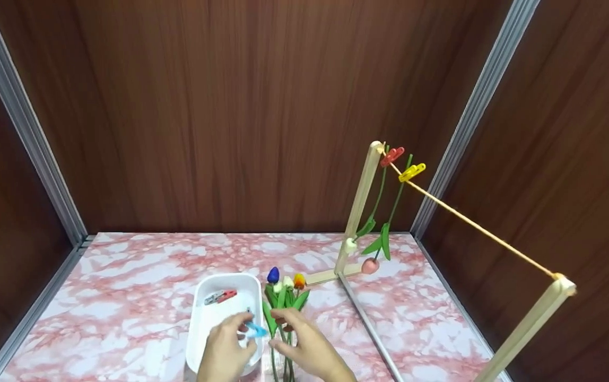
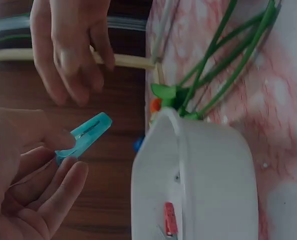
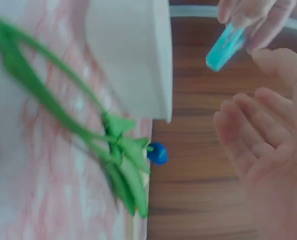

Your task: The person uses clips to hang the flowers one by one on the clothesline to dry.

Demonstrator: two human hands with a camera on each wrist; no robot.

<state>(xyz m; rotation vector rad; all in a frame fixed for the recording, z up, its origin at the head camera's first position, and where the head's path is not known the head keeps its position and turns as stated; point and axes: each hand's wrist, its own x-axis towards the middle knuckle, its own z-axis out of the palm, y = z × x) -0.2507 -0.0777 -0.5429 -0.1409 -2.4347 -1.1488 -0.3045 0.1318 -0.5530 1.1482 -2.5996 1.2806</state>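
Note:
My left hand (image 1: pixel 226 345) pinches a light blue clothespin (image 2: pixel 88 132) between thumb and fingers, above the right side of a white tub (image 1: pixel 192 339). Facing it, my right hand (image 1: pixel 307 339) holds nothing; its fingers are spread and loosely bent, close to the clothespin in the right wrist view. Below the hands lies a bunch of artificial tulips (image 1: pixel 286 302) beside the tub, with blue, white and orange-yellow heads and green stems. Inside the tub are a red clothespin (image 1: pixel 227 296) and a grey one (image 1: pixel 212 298).
On the right stands a wooden frame (image 1: pixel 360 201) with a cord (image 1: pixel 474 225) strung between two posts. A red clothespin (image 1: pixel 392 156) and a yellow clothespin (image 1: pixel 412 172) hold a white tulip (image 1: pixel 350 244) and a pink tulip (image 1: pixel 370 265) head down. A metal bar (image 1: pixel 371 326) joins the posts' feet.

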